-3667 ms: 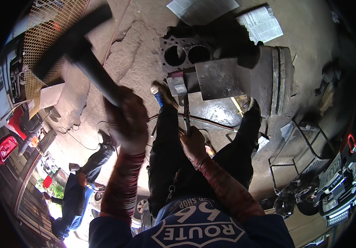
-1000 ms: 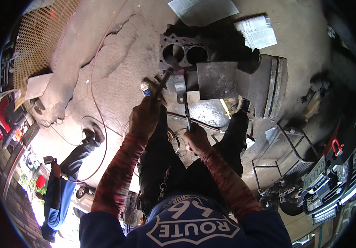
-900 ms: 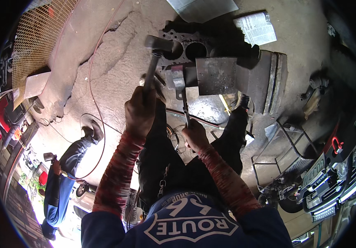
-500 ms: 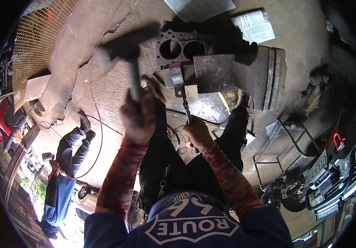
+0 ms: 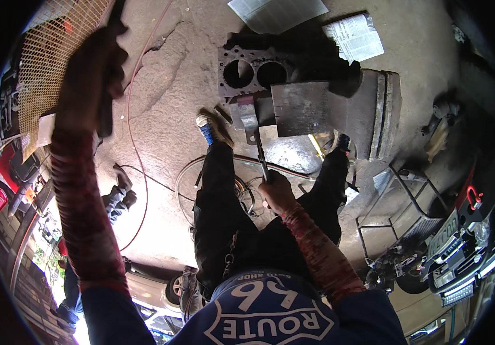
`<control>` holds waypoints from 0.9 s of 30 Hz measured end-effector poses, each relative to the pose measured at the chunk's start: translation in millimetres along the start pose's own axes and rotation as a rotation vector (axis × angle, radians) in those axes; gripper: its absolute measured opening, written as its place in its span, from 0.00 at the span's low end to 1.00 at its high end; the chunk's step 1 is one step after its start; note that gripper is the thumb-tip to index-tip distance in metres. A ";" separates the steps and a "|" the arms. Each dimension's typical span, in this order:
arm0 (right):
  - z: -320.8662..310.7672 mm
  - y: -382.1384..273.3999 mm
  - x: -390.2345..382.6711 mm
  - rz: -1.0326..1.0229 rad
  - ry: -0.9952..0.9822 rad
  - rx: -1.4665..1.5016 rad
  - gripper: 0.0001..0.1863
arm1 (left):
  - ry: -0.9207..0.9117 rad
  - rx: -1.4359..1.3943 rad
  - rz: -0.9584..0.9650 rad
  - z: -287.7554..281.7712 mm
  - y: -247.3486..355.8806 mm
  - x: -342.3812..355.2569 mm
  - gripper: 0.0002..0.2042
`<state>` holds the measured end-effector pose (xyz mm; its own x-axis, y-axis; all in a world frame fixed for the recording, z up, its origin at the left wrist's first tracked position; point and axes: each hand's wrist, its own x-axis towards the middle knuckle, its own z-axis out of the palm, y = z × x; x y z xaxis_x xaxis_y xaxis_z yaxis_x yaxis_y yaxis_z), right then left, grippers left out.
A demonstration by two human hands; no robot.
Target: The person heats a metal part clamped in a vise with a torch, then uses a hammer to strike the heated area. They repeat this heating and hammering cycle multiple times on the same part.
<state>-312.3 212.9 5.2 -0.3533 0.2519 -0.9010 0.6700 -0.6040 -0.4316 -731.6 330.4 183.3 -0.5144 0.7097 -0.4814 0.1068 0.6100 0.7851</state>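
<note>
My left hand (image 5: pixel 89 80), blurred, is raised high at the far left. It is closed around the handle of a hammer (image 5: pixel 105 112), whose head is not clearly seen. My right hand (image 5: pixel 278 192), between my knees, grips a long pair of pliers (image 5: pixel 261 155). The pliers' jaws reach the lower end of a flat metal strap (image 5: pixel 248 118) with a hole in it. The strap's upper end looks reddish and lies against a heavy dark steel block (image 5: pixel 300 109) with a flat plate-like face.
Behind the steel block sits an engine block (image 5: pixel 230 77) with two open bores showing. Newspaper sheets (image 5: pixel 355 37) lie beyond it. Hoses (image 5: pixel 184 172) curl around my feet. A metal frame (image 5: pixel 397 201) and a vehicle's front (image 5: pixel 466 247) are at right. Another person (image 5: pixel 72 287) is at lower left.
My left hand has swung the hammer up and to the left, away from the steel block. My right hand keeps its hold on the pliers. The other person now shows less, partly behind my arm.
</note>
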 end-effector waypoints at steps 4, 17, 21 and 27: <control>1.0 -3.7 -1.6 0.007 0.020 -0.053 0.14 | -0.088 -0.078 0.071 5.1 -22.1 58.9 0.21; -4.5 -35.3 -12.3 0.018 0.062 -0.126 0.14 | -0.085 0.026 -0.263 25.4 -79.7 95.1 0.13; -4.8 -37.8 -11.9 -0.007 0.076 -0.159 0.13 | -0.699 1.010 0.297 71.1 -102.5 70.8 0.14; -7.5 -40.7 -8.5 0.047 0.068 -0.159 0.12 | -0.606 0.691 -0.149 45.7 -118.5 65.5 0.17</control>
<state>-331.6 241.0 30.0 -0.2773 0.2801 -0.9190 0.7816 -0.4906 -0.3854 -739.1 320.8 40.9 -0.0526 0.5513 -0.8326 0.6583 0.6461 0.3862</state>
